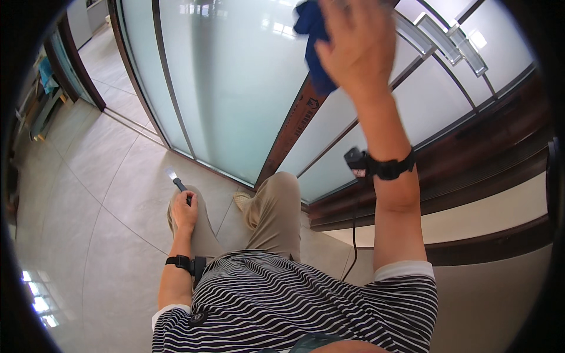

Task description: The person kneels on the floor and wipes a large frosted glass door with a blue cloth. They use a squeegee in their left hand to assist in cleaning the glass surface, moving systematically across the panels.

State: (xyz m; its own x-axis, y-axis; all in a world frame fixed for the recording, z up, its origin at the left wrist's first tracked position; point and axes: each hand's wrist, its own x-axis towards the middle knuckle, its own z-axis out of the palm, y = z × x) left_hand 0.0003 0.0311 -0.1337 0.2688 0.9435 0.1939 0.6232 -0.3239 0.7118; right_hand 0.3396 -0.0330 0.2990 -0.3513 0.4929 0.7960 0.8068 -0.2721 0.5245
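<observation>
My right hand (362, 62) is raised at the top of the head view, its fingers blurred. It holds a dark blue cloth (319, 62) against the upper part of the brown door frame strip (288, 132), and some of the cloth is hidden behind the hand. My left hand (185, 210) rests by my left knee, closed around the dark handle of a small scraper-like tool (178, 182). The tool's pale, flat end points up and away from me, over the floor.
Frosted glass panels (235, 100) stand close in front of me. On the right are decorative glass blocks (450, 44) and dark brown wood trim (376, 203). A cable (354, 235) hangs from my right wrist. Grey floor tiles (112, 188) spread to the left, with a doorway beyond.
</observation>
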